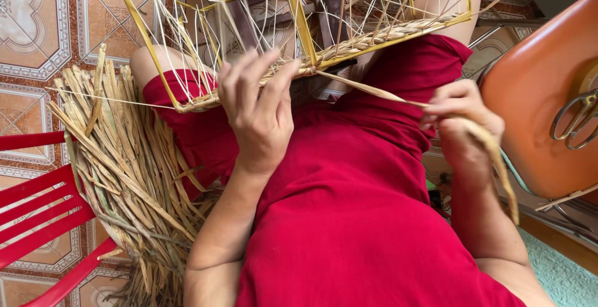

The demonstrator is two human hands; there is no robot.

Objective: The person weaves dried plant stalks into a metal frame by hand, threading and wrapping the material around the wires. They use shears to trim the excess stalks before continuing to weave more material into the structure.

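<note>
The left hand (pixel 258 110) presses its fingers together on the woven straw edge (pixel 349 45) of a yellow frame (pixel 299 8) at 12 o'clock. The right hand (pixel 461 117) at 3 o'clock pinches a long straw strand (pixel 374 92) (pulled tight). A straw pile (pixel 124 170) lies at 9 o'clock.

A home craft spot: patterned floor tiles (pixel 37 26), red plastic chair (pixel 37 220), straw bundle (pixel 124 170).

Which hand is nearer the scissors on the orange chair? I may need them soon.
Right. The right hand pulls a straw strand beside the orange chair holding the scissors; the left hand grips the woven rim, farther away.
</note>
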